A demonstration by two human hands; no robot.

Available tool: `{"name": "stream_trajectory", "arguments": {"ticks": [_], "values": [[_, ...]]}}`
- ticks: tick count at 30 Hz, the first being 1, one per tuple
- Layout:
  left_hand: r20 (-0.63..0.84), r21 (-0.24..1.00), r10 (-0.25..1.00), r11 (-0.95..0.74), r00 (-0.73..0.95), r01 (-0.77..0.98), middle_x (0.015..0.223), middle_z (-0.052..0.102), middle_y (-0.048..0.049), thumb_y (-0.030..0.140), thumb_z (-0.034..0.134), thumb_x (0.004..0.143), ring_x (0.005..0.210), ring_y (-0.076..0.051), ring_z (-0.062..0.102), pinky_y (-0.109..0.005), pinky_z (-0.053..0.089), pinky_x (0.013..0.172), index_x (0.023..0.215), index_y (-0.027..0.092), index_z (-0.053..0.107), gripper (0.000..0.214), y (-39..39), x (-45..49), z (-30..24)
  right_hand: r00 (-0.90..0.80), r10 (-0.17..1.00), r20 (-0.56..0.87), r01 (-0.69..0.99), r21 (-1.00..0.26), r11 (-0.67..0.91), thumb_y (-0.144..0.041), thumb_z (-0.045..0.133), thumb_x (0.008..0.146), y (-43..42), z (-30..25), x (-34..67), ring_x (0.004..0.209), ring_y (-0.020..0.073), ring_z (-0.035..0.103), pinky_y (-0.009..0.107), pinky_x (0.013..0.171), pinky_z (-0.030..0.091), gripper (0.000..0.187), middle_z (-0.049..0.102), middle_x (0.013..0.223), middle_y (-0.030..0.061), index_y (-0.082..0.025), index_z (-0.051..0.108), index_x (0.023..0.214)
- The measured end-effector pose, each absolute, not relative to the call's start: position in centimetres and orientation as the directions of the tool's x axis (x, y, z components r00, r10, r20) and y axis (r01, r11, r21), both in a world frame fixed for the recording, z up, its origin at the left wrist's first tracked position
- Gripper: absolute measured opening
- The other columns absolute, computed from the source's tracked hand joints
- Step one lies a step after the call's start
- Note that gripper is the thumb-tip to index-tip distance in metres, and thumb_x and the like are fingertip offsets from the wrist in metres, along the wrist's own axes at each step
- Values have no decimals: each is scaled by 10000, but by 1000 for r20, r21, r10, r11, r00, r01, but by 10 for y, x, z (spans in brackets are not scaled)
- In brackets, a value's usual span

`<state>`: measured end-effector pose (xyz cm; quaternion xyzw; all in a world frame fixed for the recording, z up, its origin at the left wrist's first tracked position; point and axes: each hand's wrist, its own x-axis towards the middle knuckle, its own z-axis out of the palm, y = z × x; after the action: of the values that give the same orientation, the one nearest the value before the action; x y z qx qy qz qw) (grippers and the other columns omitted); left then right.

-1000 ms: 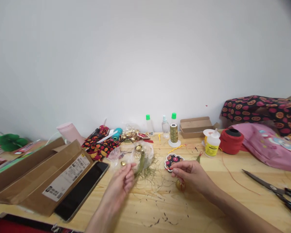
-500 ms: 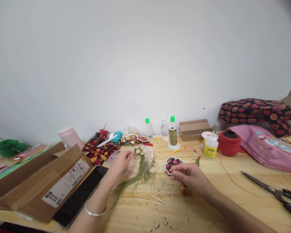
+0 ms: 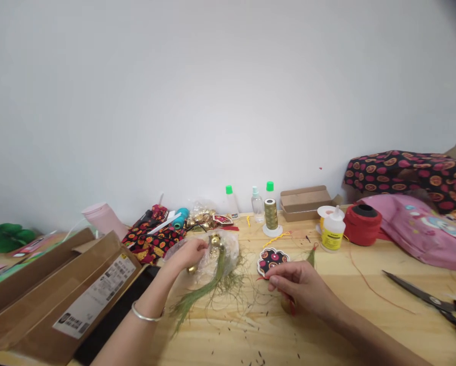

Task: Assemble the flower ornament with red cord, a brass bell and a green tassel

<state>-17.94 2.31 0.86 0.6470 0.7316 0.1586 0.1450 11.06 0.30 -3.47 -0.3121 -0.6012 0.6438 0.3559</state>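
my right fingers (image 3: 286, 270) pinched red cord (image 3: 262, 278); the grip of my left fingers (image 3: 200, 245) i could not tell — one tassel (image 3: 311, 256) looked tied, green strands (image 3: 202, 292) seemingly not yet.

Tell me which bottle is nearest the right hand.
The white nozzle bottle with the yellow label, beside the red roll. The pale-capped bottle and both green-capped bottles stand farther from the right hand, back near the wall.
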Motion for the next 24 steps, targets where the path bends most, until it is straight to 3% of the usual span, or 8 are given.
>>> {"name": "stream_trajectory", "arguments": {"ticks": [6, 11, 14, 18, 24], "values": [[100, 302, 993, 36, -69, 953, 582, 563, 3, 215, 470, 694, 597, -161, 504, -257, 332, 581, 584, 164, 564, 154, 22, -166, 15, -553, 833, 37, -88, -996, -15, -408, 646, 630, 2, -30, 112, 396, 46, 411, 172, 371, 306, 306, 616, 566, 20, -119, 669, 728], [79, 257, 997, -15, -5, 966, 635, 584, 2, 219, 553, 711, 671, -164, 541, -290, 383, 658, 639, 144, 588, 110, 23, -163, 0, -558, 830, 19, -93, -995, -39, -386, 649, 626, 0, -26, 110, 388, 44, 401, 169, 362, 326, 273, 599, 548, 6, -123, 666, 699], [84, 251, 996, -3, -19, 968, 728, 588, 9, 310, 538, 776, 707, -148, 557, -324, 428, 682, 730, 131, 577, 189, 27, -168, -12, -539, 842, 22, -104, -994, -40, -380, 651, 623, 1, -27, 110, 391, 44, 402, 168, 363, 334, 269, 601, 554, 6, -126, 668, 708], [100, 311, 994, 17, -50, 950, 634, 567, 31, 331, 541, 772, 604, -119, 543, -281, 429, 599, 651, 129, 565, 236, 32, -176, -19, -546, 837, 34, -95, -995, -22, -368, 642, 633, 1, -27, 110, 391, 39, 400, 158, 354, 317, 255, 598, 552, 6, -122, 669, 693], [148, 502, 983, 16, -104, 865, 436, 481, 47, 360, 551, 637, 460, -122, 459, -225, 301, 471, 478, 144, 565, 268, 33, -187, -14, -555, 832, 22, -89, -995, -33, -357, 639, 632, 0, -23, 110, 368, 29, 374, 150, 342, 301, 238, 535, 475, -26, -120, 650, 629]]}}
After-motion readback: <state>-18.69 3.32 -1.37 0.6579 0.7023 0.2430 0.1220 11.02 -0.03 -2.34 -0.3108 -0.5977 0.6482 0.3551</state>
